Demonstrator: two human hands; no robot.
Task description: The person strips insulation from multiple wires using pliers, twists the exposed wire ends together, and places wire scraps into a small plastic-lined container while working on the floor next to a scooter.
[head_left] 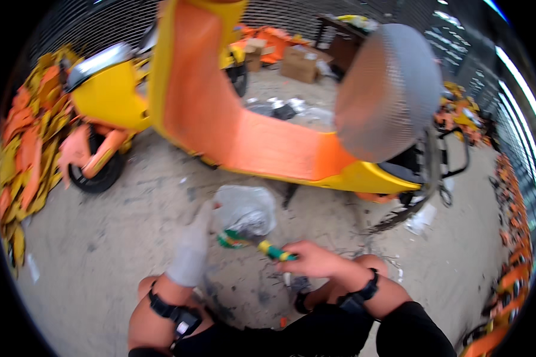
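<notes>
My left hand (193, 241), in a pale grey glove, reaches to the left edge of a clear plastic bag (253, 199) on the floor. Its fingers are smeared, so whether they grip the bag cannot be told. Bare and closed, my right hand (312, 259) holds the green and yellow handle of a tool (274, 251). The tool points left toward the bag's lower edge; its working end cannot be made out. A green and yellow item (232, 239) lies against the bag, between my hands. Shiny, blurred contents show inside the bag.
A yellow and orange scooter (274, 146) stands just ahead, its grey seat (393, 95) at the right. Yellow and orange panels (33, 140) are heaped at the left. Cardboard boxes (301, 64) sit behind the scooter. More orange parts (515, 276) line the right wall.
</notes>
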